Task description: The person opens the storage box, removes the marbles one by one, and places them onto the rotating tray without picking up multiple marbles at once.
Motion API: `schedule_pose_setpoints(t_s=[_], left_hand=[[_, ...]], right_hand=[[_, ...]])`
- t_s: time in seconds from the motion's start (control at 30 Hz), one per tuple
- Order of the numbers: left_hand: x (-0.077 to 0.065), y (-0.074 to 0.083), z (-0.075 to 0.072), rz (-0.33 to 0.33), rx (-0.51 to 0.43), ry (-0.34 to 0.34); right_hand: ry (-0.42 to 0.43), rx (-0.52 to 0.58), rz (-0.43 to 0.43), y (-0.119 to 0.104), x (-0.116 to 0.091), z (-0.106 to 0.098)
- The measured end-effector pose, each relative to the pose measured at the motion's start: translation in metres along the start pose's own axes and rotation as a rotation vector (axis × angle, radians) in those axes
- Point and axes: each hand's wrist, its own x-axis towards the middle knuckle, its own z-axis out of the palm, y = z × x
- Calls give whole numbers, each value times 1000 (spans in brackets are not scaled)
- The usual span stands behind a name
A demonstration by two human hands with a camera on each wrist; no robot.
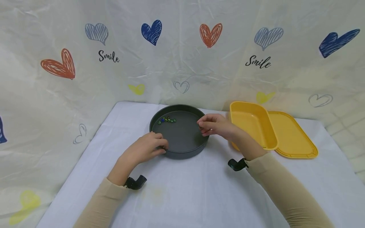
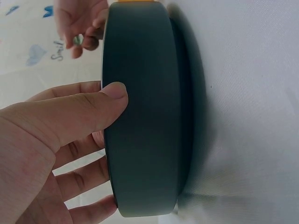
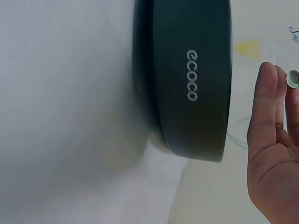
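Note:
A round dark grey tray (image 1: pixel 182 137) with a raised rim is on the white-covered table. At its near left edge, my left hand (image 1: pixel 145 147) grips the rim; the left wrist view shows the thumb on the outer wall and the other fingers on the inner side. My right hand (image 1: pixel 218 126) is above the tray's right edge, pinching a clear greenish marble (image 3: pixel 293 79) between its fingertips. Several small marbles lie together toward the back left of the tray, mostly green marbles (image 1: pixel 174 120) with a blue marble (image 1: pixel 163 120) among them.
Right of the tray stands a yellow rectangular container (image 1: pixel 251 118), partly behind my right forearm. A flat yellow lid (image 1: pixel 296 139) lies beside it, partly under it. A white sheet printed with hearts (image 1: pixel 211 34) hangs behind the table (image 1: pixel 182 190).

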Motion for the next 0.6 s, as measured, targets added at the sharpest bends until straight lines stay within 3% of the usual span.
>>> schedule_pose_setpoints(t_s=[0.23, 0.6], left_hand=[[0, 0, 0, 4, 5, 1], [1, 0, 0, 2, 13, 1]], right_hand=[[-51, -31, -8, 7, 12, 15], [-97, -266, -14, 5, 28, 38]])
